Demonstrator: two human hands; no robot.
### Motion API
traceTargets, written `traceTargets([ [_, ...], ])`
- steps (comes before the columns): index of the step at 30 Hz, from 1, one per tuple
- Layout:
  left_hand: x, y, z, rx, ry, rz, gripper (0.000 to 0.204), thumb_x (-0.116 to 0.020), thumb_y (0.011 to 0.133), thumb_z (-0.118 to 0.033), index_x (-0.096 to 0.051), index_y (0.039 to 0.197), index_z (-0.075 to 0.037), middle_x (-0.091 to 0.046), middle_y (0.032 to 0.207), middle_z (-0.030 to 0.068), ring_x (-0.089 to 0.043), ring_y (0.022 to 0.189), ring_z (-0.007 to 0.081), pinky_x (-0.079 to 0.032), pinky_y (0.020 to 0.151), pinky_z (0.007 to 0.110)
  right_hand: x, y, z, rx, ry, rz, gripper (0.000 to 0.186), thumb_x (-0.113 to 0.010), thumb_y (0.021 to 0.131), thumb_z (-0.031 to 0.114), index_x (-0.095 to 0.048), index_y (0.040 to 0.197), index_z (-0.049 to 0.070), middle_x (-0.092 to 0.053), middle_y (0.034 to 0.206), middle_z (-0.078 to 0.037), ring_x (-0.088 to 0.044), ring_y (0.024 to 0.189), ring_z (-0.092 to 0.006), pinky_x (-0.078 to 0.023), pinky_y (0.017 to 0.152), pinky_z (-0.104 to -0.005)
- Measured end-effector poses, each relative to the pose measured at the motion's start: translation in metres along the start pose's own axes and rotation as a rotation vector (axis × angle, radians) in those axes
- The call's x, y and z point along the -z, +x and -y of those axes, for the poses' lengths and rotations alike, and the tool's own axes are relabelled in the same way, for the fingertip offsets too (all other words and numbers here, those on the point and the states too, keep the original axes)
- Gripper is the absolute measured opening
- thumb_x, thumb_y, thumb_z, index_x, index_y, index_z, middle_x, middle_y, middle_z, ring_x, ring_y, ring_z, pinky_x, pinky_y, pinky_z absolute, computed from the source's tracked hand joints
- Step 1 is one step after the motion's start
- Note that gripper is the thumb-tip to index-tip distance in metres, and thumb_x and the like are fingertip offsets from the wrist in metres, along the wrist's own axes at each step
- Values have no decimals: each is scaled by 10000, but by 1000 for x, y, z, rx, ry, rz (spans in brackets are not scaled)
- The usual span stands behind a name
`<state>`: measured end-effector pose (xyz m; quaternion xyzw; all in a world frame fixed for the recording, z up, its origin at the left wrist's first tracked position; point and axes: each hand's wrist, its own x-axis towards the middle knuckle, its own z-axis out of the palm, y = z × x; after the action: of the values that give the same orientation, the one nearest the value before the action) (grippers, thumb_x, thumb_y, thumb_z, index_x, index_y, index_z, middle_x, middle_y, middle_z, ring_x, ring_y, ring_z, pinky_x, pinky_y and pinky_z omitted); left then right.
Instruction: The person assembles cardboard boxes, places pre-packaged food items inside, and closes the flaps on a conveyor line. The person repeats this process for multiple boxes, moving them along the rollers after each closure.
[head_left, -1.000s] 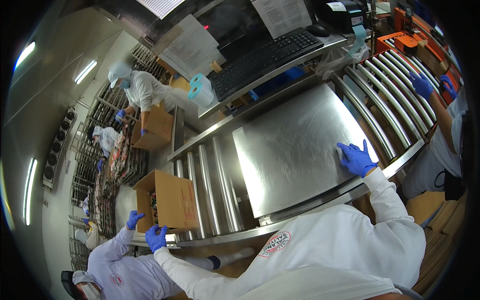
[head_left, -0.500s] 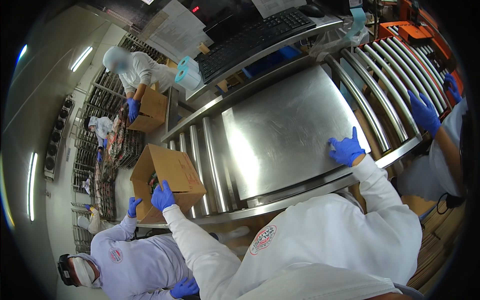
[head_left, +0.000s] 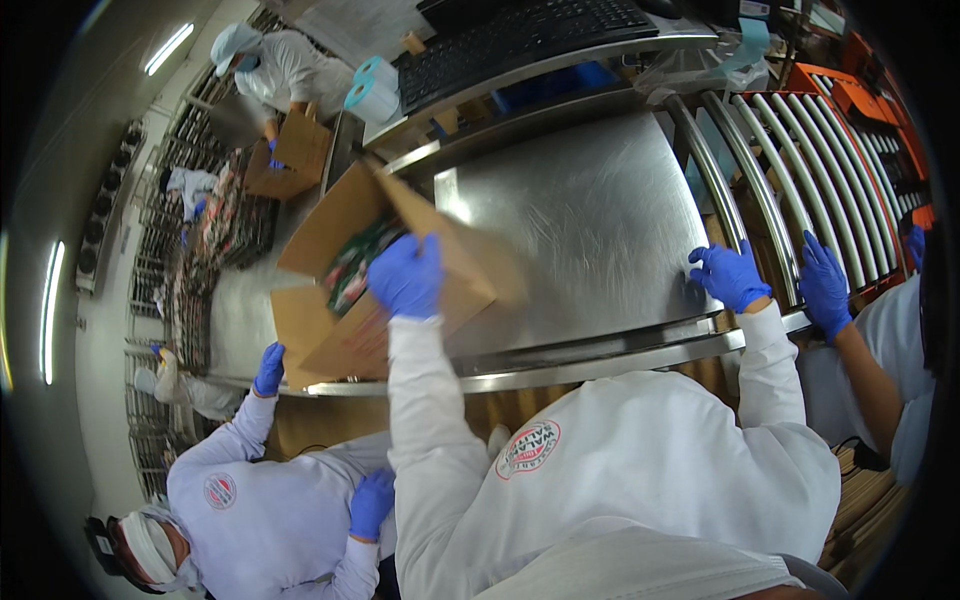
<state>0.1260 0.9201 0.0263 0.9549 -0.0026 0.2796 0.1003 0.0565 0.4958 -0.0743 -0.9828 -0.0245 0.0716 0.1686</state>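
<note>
My left hand (head_left: 405, 275), in a blue glove, is closed on the upper edge of an open cardboard box (head_left: 352, 340). The box is tilted, and packages (head_left: 352, 265) in dark green and red show inside it. Its right end is blurred and overlaps the left part of a smooth steel plate (head_left: 590, 200). Gloved in blue too, my right hand (head_left: 732, 277) is at the plate's right front corner with its fingers apart, holding nothing. A co-worker's gloved hand (head_left: 268, 370) touches the box's near left flap.
Metal rollers (head_left: 830, 180) continue to the right, where another person's gloved hand (head_left: 825, 285) rests. Behind the plate is a shelf with a keyboard (head_left: 520, 50) and label rolls (head_left: 372, 92). Far left, a co-worker handles another cardboard box (head_left: 290, 155) beside stacked packages (head_left: 225, 220).
The box has moved right, off the left rollers and onto the plate's left side, with my left hand on it. The view has shifted. My right hand stays near the plate's right edge.
</note>
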Motion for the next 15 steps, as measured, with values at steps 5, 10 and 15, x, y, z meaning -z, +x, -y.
traceTargets([
  [5, -21, -18, -123, -362, -150, -135, 217, -627, 751, -224, -533, 575, -138, -489, 528, 43, -520, 479, 244, -410, 495, 402, 17, 42, -17, 99, 555, -182, 310, -567, 893, 328, -599, 1083, 86, -613, 1059, -92, -595, 971, -227, -385, 933, -367],
  [10, 10, -47, -195, -476, -689, 0, 224, -670, 731, -185, -633, 939, -113, -607, 884, 53, -565, 799, 263, -433, 727, 355, -4, 85, -29, 286, 1221, -288, 547, -373, 962, 468, -535, 1182, -6, -615, 1118, -89, -585, 986, -197, -449, 879, -330],
  [15, 57, -65, -139, -734, -562, -106, 402, -670, 729, -120, -577, 1116, -70, -619, 1084, 101, -561, 1001, 281, -421, 868, 400, -12, 27, -29, 259, 607, 346, 455, -442, 939, 440, -626, 1045, 37, -673, 890, -106, -641, 784, -223, -495, 724, -355],
])
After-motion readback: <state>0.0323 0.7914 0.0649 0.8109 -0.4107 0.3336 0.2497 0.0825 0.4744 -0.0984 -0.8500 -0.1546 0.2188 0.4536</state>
